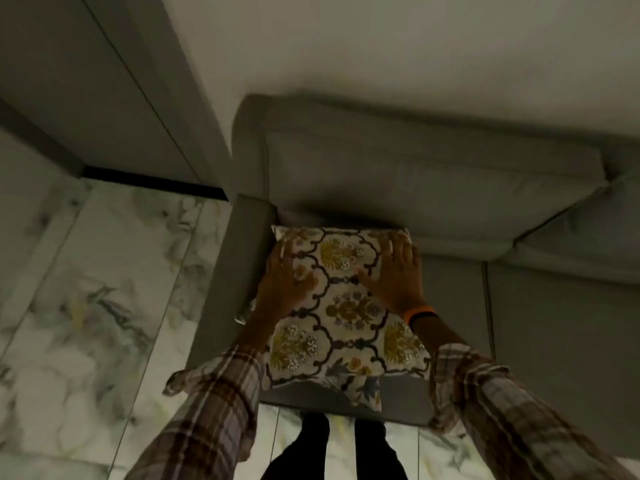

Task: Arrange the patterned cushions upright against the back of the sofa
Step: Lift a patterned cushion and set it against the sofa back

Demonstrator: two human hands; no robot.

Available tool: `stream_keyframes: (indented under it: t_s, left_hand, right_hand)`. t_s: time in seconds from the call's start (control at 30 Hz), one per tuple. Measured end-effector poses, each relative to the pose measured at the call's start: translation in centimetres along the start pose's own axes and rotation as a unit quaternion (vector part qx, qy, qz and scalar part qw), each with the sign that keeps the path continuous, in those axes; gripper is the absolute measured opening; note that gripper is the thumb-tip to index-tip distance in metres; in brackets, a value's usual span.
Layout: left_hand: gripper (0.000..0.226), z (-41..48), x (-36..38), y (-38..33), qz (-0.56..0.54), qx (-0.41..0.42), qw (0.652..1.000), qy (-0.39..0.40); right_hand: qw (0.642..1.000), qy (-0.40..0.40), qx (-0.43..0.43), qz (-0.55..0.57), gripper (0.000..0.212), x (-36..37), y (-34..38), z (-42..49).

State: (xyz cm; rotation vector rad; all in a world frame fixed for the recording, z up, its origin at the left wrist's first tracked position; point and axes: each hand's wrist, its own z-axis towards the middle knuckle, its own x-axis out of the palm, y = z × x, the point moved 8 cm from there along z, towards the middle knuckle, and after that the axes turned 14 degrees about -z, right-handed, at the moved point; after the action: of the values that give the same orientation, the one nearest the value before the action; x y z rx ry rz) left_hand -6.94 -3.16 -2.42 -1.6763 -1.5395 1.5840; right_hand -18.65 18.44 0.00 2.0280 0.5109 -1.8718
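A patterned cushion (343, 306), cream with dark trellis lines and yellow flowers, lies on the seat at the left end of the grey sofa (415, 174). Its far edge is close to the sofa's back cushion. My left hand (285, 282) holds its upper left side, fingers over the edge. My right hand (398, 271) presses on its upper right corner, fingers spread over the fabric. A second patterned cushion's corner (363, 389) pokes out from under the first at the seat's front edge.
The sofa's left armrest (225, 271) runs beside the cushion. More grey seat (554, 323) extends to the right. Marble-patterned floor tiles (104, 289) lie to the left. My legs (332, 452) stand at the sofa's front edge. A pale wall (381, 36) rises behind.
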Motion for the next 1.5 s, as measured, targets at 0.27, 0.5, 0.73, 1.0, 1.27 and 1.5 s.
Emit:
stream_keyframes:
  t_s: [0.27, 0.5, 0.73, 1.0, 1.27, 1.5]
  left_hand:
    - [0.093, -0.9, 3.2, 6.0, -0.238, -0.214, 0.946, -0.053]
    - [0.108, -2.9, 3.4, 0.9, -0.206, -0.162, 0.959, -0.104]
    - [0.066, -5.4, 10.7, -7.5, -0.26, -0.031, 0.961, -0.094]
    - [0.109, -2.3, 28.0, -16.8, -0.256, -0.024, 0.966, -0.003]
    - [0.138, 6.1, 46.0, -17.9, -0.268, -0.085, 0.959, 0.024]
    - [0.128, 9.4, 53.2, -14.3, -0.222, -0.142, 0.963, 0.054]
  right_hand:
    - [0.829, 0.163, 0.351, 0.404, 0.11, 10.3, -7.4, -4.9]
    - [0.763, 0.069, 0.34, 0.545, 0.088, 8.9, -11.2, -6.3]
    - [0.769, -0.089, 0.332, 0.539, 0.066, 2.3, -19.8, -11.3]
    - [0.716, -0.158, 0.357, 0.58, 0.078, 1.9, -37.9, -13.4]
    - [0.701, -0.099, 0.356, 0.61, 0.057, 11.2, -55.9, -8.1]
    - [0.706, -0.06, 0.333, 0.622, 0.071, 18.9, -59.9, -4.2]
